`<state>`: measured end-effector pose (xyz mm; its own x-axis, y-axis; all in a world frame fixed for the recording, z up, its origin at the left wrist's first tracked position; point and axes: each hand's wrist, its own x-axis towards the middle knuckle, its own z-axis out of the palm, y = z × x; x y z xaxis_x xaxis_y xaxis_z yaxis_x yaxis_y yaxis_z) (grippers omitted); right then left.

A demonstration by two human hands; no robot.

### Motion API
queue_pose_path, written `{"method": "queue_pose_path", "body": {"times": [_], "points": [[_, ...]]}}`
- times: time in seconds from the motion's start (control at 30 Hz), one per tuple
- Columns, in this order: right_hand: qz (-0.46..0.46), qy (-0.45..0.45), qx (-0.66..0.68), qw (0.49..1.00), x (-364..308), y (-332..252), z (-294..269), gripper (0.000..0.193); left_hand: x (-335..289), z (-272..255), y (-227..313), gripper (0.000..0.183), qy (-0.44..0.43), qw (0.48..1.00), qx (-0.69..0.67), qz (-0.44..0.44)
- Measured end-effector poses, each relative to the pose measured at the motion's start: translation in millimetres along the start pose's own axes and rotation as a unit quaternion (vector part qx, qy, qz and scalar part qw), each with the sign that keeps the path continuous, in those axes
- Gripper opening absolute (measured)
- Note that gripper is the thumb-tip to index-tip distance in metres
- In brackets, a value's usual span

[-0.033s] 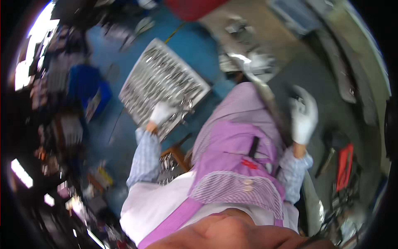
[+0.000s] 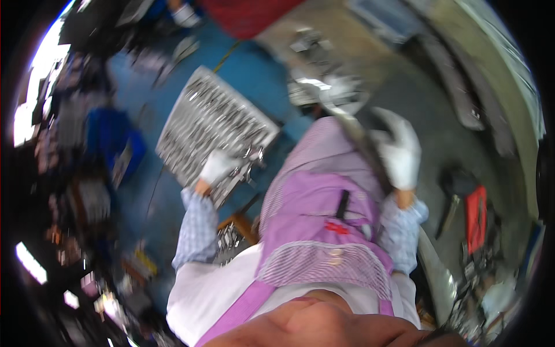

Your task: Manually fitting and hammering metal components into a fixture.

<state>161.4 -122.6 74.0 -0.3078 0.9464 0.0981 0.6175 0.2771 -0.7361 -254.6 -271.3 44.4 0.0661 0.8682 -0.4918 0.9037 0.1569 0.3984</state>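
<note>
My left hand [image 2: 218, 166], in a white glove, is over the near side of a pale tray [image 2: 169, 128] covered with rows of shiny metal parts [image 2: 217, 115]. Its fingers look closed on a shiny metal part [image 2: 245, 169], one of several jumbled at that edge; blur hides the part's exact kind. To the right, my right hand [image 2: 400, 151], also gloved in white, hovers above a dark grey surface [image 2: 428, 110] beside my lap. Thumb and fingers are spread in a curve, and nothing shows between them.
Plastic-wrapped metal pieces [image 2: 329, 89] lie just past my knees. A red-handled tool [image 2: 476, 220] rests on the right. Beneath the tray's near edge is a brown-edged box [image 2: 245, 225] with metal parts. Blue bins [image 2: 115, 139] stand left, and a red object [image 2: 248, 14] is at the far side.
My right hand has moved slightly left toward my lap, and its fingers show farther apart. The left hand stays at the tray's near edge. The whole view has shifted a little.
</note>
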Motion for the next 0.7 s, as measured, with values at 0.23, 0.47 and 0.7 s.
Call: {"method": "queue_pose_path", "body": {"times": [0.23,0.47,0.7], "points": [[-0.05,-0.312,0.264,0.911,35,20,19,0.087,93,-66,204,0.026,-0.106,0.947,-0.298,0.056],[0.129,-0.024,0.538,0.833,23,68,-52,0.036,226,-60,328,0.027,-0.241,0.861,-0.437,0.097],[0.176,0.112,0.551,0.808,20,172,-66,0.03,305,-41,414,0.034,-0.394,0.797,-0.453,0.06]]}}
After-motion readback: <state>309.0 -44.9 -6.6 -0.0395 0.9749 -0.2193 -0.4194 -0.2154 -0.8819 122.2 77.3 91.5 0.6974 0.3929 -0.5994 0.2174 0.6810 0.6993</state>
